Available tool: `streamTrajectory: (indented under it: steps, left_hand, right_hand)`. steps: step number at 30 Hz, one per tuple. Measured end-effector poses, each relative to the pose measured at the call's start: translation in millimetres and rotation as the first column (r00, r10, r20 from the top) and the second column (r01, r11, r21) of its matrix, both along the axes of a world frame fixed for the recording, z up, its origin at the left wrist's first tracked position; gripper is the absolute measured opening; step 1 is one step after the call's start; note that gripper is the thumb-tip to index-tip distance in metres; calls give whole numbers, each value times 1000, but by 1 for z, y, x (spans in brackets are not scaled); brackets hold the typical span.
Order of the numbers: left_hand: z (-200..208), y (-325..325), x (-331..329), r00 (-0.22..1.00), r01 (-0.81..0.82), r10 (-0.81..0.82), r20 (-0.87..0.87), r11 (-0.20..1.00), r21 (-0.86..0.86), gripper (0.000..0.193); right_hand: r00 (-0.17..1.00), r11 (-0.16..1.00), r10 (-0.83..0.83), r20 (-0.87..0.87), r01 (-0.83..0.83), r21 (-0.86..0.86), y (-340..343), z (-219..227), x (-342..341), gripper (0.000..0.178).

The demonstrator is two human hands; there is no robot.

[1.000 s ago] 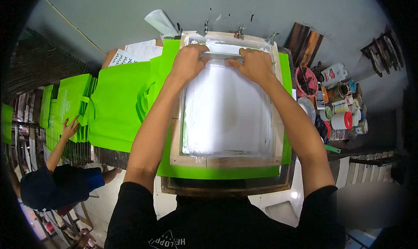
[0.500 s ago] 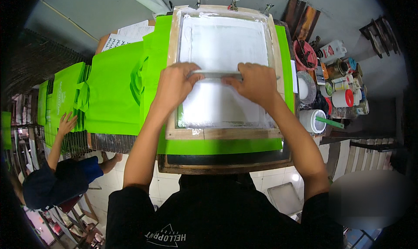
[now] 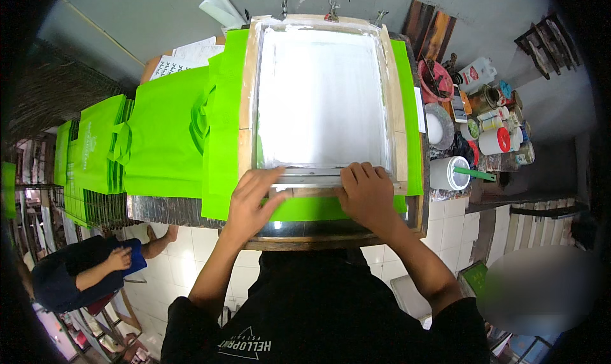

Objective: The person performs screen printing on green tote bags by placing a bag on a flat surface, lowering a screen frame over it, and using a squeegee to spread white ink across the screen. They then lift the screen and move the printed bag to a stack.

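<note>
In the middle of the view, a metal bar (image 3: pixel 312 176) lies crosswise at the lower end of a white panel (image 3: pixel 324 96) set in a pale wooden frame (image 3: pixel 247 103). The right hand (image 3: pixel 371 198) is clamped on the bar's right part, its fingers curled over the top. The left hand (image 3: pixel 250 201) is at the left end, fingers over the bar and thumb spread below; whether it grips firmly, I cannot tell. Green cloth (image 3: pixel 299 210) shows under the frame, and three metal clips (image 3: pixel 332 10) stand along its top edge. A green bag (image 3: pixel 168 128) lies left of centre, with a stack of green bags (image 3: pixel 98 141) farther left. At the right, a white bucket (image 3: pixel 448 175) with a green stick (image 3: pixel 477 174) sits below a pink basin (image 3: pixel 435 99). A co-worker's hand (image 3: pixel 119 259) shows at the lower left.
</note>
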State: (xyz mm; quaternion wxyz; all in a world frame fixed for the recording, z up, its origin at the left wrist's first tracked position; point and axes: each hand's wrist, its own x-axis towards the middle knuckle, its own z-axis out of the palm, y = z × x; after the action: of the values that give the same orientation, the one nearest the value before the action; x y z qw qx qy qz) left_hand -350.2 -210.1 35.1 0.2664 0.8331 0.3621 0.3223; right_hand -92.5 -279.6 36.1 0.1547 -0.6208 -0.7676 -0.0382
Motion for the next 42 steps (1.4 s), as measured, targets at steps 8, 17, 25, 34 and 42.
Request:
streamTrajectory:
  steps: [8, 17, 25, 34, 42]
  left_hand:
    - [-43, -7, -32, 969, -242, 244, 38, 909, 339, 127]
    - [88, 74, 3, 715, -299, 154, 683, 949, 100, 107]
    - [1, 163, -63, 894, -448, 419, -160, 828, -337, 95]
    - [-58, 194, -82, 841, -528, 406, -359, 763, -374, 84]
    - [-7, 182, -172, 477, -843, 806, -350, 532, 78, 60]
  right_hand:
    - [981, 977, 108, -160, -75, 202, 4, 23, 17, 16]
    - [989, 802, 150, 2, -123, 585, 84, 191, 49, 15]
    - [989, 938, -91, -120, 126, 324, 147, 305, 47, 31]
    - [984, 942, -67, -163, 116, 316, 217, 348, 82, 42]
    - [996, 882, -5, -90, 47, 470, 254, 346, 108, 47]
